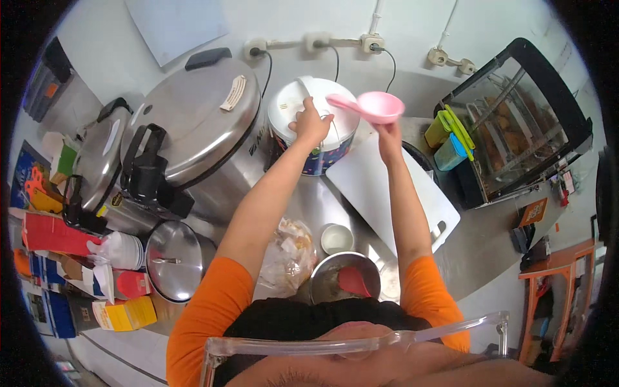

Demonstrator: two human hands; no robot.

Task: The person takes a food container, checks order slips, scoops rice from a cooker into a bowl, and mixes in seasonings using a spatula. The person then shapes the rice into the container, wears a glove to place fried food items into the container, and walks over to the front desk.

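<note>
My left hand [312,125] is over the front of a white-lidded rice cooker [285,104] with a dark patterned body. Its thumb and a finger are spread; whether they grip the lid or the thin wire by the thumb is unclear. In my right hand [388,140] is a pink plastic dipper [382,107], held from below at its bowl. The dipper's handle points left, across the right side of the cooker lid. A white cutting board [370,181] lies under my right forearm.
Large steel pressure cookers [193,116] stand left. Nearer me are a steel bowl [316,285] with a red scraper [354,280], a small white bowl [337,239] and a plastic bag of food [287,263]. A glass display warmer [517,116] stands right. Power cords [394,67] hang behind.
</note>
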